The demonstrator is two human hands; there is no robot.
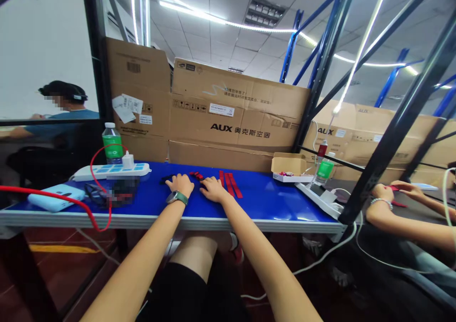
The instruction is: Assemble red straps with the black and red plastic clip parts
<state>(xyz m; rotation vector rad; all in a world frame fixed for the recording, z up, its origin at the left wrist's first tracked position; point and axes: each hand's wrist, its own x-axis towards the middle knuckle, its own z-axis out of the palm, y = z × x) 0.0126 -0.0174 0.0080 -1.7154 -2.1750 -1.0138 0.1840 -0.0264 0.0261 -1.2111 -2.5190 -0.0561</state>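
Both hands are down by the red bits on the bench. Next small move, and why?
Probably slide the right hand slightly rightward and pinch the long flat red straps on the glossy blue table top. Its fingertips sit just beside them and it holds nothing. The left hand is already by the small red pieces, so the straps look like the nearer reach.

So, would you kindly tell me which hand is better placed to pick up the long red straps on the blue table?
Probably the right hand: it rests just beside the long red straps. The left hand is further away, with the small red pieces lying between the two hands.
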